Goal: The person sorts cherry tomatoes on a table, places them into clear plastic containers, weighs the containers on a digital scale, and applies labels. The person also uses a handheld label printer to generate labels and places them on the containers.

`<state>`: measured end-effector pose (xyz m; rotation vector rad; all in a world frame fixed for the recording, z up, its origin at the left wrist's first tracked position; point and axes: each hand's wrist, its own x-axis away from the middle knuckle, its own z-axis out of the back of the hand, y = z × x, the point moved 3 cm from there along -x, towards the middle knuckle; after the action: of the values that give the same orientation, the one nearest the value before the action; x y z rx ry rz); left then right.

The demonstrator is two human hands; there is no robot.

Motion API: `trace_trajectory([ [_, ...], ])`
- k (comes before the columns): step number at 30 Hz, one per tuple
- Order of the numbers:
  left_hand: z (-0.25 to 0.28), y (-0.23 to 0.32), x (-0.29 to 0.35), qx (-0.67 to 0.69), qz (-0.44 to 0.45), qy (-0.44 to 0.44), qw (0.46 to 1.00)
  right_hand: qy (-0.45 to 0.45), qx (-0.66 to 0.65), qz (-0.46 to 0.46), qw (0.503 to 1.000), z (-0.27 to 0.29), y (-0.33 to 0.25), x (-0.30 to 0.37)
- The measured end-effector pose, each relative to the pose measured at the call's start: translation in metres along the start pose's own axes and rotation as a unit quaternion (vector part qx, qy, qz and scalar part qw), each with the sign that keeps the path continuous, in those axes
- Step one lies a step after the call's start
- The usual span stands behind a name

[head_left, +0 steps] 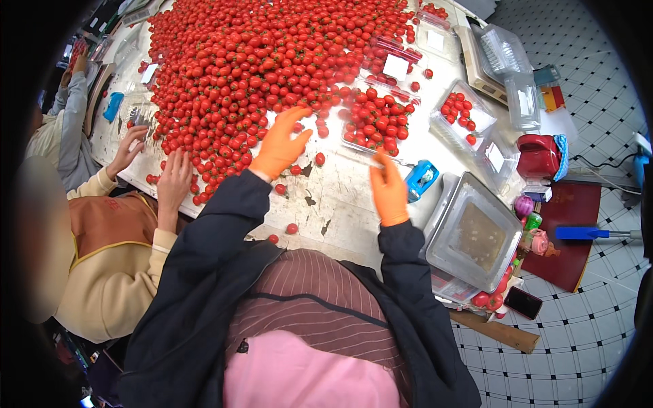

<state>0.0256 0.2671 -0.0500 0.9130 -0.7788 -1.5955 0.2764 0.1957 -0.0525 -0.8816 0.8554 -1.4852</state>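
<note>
My left hand [281, 144], in an orange glove, is over the near edge of a big heap of cherry tomatoes [231, 75]. Its fingers are spread and nothing shows in them. Between the heap and a clear plastic punnet [350, 139], several tomatoes look smeared by motion. Cherry tomatoes [379, 117] fill much of the punnet. My right hand [390, 192], gloved in orange too, is by the punnet's near edge with fingers extended; whether it touches the rim I cannot tell. Just right of it lies a blue handheld device [422, 179]. Loose tomatoes [292, 229] dot the white table [333, 211].
On my left, another person's bare hands [175, 180] are at the heap. A clear tray [469, 126] with some tomatoes and a white label is at right, near a lidded plastic box [473, 234]. Behind are stacked empty punnets [507, 51]. A phone [523, 302] lies at the table's right edge.
</note>
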Motion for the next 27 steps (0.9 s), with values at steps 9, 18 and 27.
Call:
trace_trajectory([
  [9, -0.028, -0.025, 0.102, -0.338, -0.042, -0.134, 0.931, -0.085, 0.161, 0.152, 0.971, -0.112, 0.0, -0.002],
  [18, 0.057, -0.05, 0.098, -0.32, 0.002, 0.058, 0.946, -0.146, 0.184, 0.289, 0.928, -0.146, -0.005, 0.023],
  [27, -0.009, -0.056, 0.1, -0.4, 0.049, 0.056, 0.913, -0.068, 0.188, 0.205, 0.958, -0.118, 0.006, 0.024],
])
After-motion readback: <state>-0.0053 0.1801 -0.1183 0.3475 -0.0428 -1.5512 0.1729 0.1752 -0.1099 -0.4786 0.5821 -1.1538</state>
